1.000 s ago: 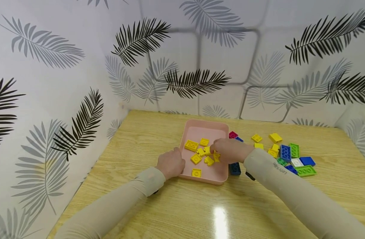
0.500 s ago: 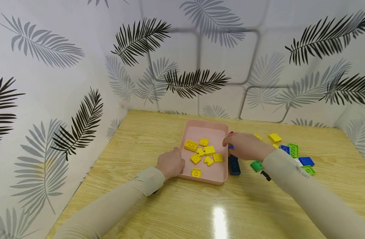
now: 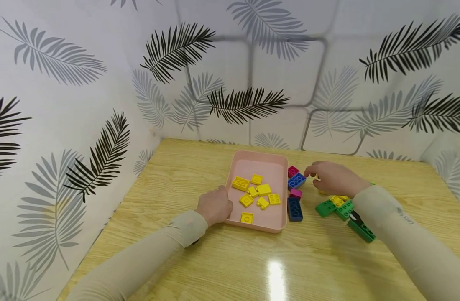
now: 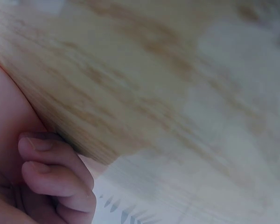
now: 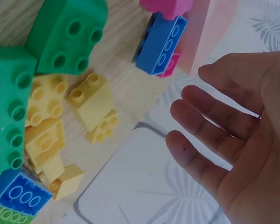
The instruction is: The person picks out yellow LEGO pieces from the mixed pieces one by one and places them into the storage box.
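Observation:
At its left side, my left hand [image 3: 214, 205] grips the shallow pink tray [image 3: 260, 165]; in the left wrist view its fingers [image 4: 60, 179] are curled against the tray's wall. Loose yellow toy bricks [image 3: 264, 190] lie in the tray. My right hand [image 3: 333, 177] hovers right of the tray, fingers apart and holding nothing. Close to its fingertips is a blue brick [image 3: 297, 181], between a crimson brick [image 3: 293, 171] and a pink brick [image 3: 295, 193]. A dark blue brick [image 3: 295, 209] lies along the tray's right wall.
Below the right hand are green bricks [image 3: 325, 207] and a longer green brick [image 3: 361, 231]. The right wrist view shows yellow bricks [image 5: 91, 102] beside them, and another blue brick [image 5: 21, 191]. A patterned wall covering [image 3: 230, 83] stands behind the wooden table [image 3: 192, 167].
My right hand has left the yellow bricks in the tray, crossed its right edge and moved right over the table. My left hand has stayed on the tray.

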A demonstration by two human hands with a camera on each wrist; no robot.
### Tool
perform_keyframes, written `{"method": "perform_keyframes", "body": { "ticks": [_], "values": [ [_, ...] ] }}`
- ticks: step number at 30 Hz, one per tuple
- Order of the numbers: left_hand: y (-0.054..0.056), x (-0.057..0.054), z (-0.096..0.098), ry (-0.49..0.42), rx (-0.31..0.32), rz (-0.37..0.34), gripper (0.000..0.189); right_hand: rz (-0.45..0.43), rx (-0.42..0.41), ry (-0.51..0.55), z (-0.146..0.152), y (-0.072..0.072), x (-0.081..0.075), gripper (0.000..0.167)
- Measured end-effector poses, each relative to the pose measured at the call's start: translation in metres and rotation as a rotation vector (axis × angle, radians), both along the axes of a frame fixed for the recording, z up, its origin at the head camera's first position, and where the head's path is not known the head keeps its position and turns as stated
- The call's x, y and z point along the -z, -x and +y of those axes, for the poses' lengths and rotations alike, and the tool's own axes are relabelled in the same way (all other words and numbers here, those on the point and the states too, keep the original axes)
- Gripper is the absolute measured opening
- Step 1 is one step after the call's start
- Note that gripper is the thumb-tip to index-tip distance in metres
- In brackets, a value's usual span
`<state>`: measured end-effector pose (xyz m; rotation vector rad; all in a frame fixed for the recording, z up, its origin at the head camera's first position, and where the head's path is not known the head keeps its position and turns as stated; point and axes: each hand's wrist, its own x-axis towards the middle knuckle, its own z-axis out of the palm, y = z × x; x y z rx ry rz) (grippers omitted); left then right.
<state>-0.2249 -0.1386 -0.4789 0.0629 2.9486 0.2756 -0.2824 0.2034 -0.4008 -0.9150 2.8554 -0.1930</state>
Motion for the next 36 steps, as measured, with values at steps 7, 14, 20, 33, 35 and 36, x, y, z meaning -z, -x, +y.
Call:
{"method": "perform_keyframes", "body": {
  "ticks": [7,14,20,33,35,36],
  "values": [
    [0.0,-0.001,0.0,-0.009,-0.002,-0.001,0.03,-0.021,0.03,0.004,0.013,0.009,0.004,0.031],
    [0.0,-0.001,0.0,-0.004,-0.006,-0.006,0.03,-0.052,0.073,-0.002,0.023,0.017,0.009,0.033],
    [0.001,-0.001,0.0,-0.003,-0.01,-0.007,0.031,-0.053,0.088,-0.024,0.027,0.024,0.014,0.033],
    [0.001,0.0,0.0,-0.003,-0.009,-0.011,0.032,-0.09,0.145,-0.079,0.028,0.041,0.027,0.036],
    [0.0,0.001,0.0,-0.001,-0.004,-0.006,0.031,-0.101,0.147,-0.09,0.028,0.043,0.029,0.036],
    [0.0,0.001,-0.001,-0.002,-0.003,-0.004,0.031,-0.108,0.147,-0.093,0.028,0.044,0.03,0.036]
  ]
}}
